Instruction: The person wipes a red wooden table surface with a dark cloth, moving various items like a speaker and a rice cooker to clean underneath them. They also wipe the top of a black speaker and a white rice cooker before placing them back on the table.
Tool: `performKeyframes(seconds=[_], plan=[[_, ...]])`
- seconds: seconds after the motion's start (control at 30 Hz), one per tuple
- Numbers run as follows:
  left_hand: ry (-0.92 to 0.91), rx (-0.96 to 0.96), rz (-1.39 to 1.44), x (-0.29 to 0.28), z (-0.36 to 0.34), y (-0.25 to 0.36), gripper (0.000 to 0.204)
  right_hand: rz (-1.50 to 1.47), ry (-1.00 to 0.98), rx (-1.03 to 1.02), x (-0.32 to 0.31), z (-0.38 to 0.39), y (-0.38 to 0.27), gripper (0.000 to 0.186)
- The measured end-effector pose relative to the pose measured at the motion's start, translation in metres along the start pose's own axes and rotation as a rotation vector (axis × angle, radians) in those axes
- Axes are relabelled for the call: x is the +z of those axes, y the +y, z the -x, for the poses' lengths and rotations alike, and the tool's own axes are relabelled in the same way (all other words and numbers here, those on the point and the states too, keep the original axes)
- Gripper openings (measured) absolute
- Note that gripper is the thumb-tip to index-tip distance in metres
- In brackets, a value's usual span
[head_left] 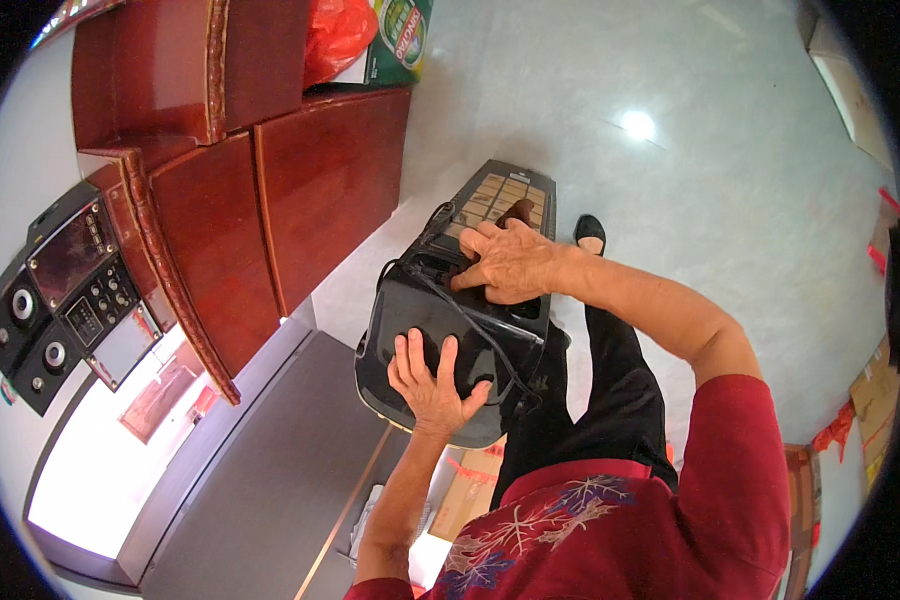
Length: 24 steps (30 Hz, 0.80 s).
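In front of me stands a glossy black appliance (402,318) with a rounded top and a sloping panel (498,190) of tan rectangles at its far end. A thin black cord (467,322) runs slantwise over the top. My left hand (430,385) rests flat on the near part of the top, fingers spread. At the recess between top and panel, my right hand (510,262) is bent, its thumb and a finger pointing into the dark hollow. A dark brown piece (517,212), perhaps cloth, sticks out past its knuckles; the fingertips are partly hidden.
Dark red wooden cabinets (210,220) stand at the left, with a red plastic bag (338,40) and a green carton (400,45) on top. Farther left is a black audio unit (70,295). A grey surface (280,470) lies at the lower left, cardboard boxes (875,400) at the right.
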<state>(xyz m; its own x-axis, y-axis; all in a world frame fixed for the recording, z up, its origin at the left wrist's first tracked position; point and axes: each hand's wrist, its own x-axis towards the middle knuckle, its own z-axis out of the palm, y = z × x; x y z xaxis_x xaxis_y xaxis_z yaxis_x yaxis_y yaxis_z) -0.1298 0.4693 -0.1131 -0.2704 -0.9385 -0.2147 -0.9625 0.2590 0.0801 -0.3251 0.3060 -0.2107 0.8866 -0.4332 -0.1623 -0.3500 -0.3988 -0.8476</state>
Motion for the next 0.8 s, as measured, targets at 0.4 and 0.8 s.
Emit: performKeyframes(seconds=[0.4, 0.8], plan=[[-0.002, -0.009, -0.001, -0.002, -0.001, 0.003, 0.071, 0.065, 0.025, 0.039, 0.011, -0.008, -0.001, 0.045], [-0.016, 0.002, -0.012, -0.003, 0.0, 0.004, 0.069, -0.783, 0.312, 0.118, 0.078, 0.073, 0.029, 0.056]])
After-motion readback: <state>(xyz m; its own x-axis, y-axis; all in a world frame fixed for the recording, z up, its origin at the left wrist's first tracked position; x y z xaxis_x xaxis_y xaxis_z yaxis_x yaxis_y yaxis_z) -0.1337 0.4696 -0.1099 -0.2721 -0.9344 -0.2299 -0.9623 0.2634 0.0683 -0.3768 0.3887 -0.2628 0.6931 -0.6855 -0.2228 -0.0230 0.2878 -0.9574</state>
